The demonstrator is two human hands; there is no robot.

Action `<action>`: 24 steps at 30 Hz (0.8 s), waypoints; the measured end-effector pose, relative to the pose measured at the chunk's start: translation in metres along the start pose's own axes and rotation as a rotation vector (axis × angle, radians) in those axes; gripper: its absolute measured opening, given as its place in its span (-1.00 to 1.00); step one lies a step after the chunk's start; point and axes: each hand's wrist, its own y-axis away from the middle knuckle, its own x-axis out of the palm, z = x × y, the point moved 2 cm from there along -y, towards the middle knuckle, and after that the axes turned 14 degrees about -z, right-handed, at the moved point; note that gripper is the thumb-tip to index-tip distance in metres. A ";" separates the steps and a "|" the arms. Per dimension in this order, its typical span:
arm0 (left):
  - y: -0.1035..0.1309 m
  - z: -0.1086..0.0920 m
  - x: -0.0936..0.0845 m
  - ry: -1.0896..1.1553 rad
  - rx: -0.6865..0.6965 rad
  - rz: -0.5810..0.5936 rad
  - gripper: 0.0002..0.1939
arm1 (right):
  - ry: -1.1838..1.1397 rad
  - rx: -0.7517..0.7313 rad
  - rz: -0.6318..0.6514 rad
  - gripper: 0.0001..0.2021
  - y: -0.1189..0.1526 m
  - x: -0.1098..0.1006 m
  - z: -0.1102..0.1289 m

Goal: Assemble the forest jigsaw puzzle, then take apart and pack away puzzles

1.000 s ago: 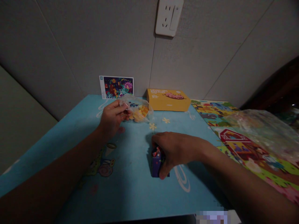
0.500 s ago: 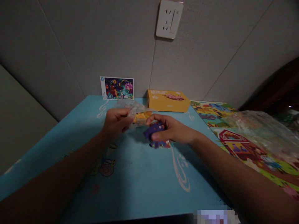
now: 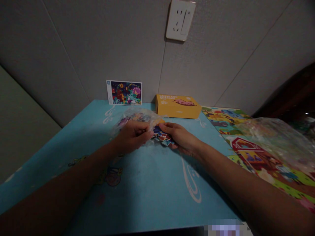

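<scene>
My left hand (image 3: 136,135) is closed on the edge of a clear plastic bag (image 3: 145,113), above the light blue table (image 3: 152,190). Colourful pieces show through the plastic. In my right hand (image 3: 180,136) is a small stack of puzzle pieces (image 3: 164,138), dark blue with orange and white bits, gripped with the thumb on top. The pieces sit right at the bag's open side, close to my left fingers. How many pieces I hold cannot be made out.
A picture card (image 3: 126,92) leans against the wall at the back. Beside it lies a yellow puzzle box (image 3: 178,106). To the right is a colourful printed mat (image 3: 248,154) with crumpled clear plastic (image 3: 278,137) on it. A socket plate (image 3: 180,20) is on the wall.
My right hand has turned over and moved left with the puzzle pieces to the bag's side. My left hand has shifted right with the bag, and the bag lies lower and more spread.
</scene>
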 end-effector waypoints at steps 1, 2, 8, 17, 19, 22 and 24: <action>0.000 0.000 0.000 -0.006 0.010 0.014 -0.65 | -0.028 -0.022 -0.040 -0.78 -0.001 0.000 0.000; 0.001 -0.001 0.000 -0.012 0.018 0.027 -0.64 | -0.052 -0.047 -0.065 -0.78 -0.001 0.001 0.001; 0.001 -0.004 0.001 -0.017 0.058 0.071 -0.65 | -0.123 -0.139 -0.059 -0.68 -0.006 0.003 -0.005; 0.001 -0.002 0.002 -0.031 0.108 0.124 -0.71 | -0.244 -0.162 0.058 -0.62 -0.011 0.010 -0.014; 0.001 -0.002 0.002 -0.039 0.110 0.138 -0.70 | -0.274 -0.147 0.090 -0.60 -0.011 0.010 -0.016; 0.001 -0.001 0.002 -0.047 0.118 0.152 -0.69 | -0.332 -0.128 0.149 -0.65 -0.011 0.010 -0.017; 0.001 -0.001 0.002 -0.036 0.126 0.149 -0.68 | -0.364 -0.153 0.209 -0.68 -0.012 0.010 -0.016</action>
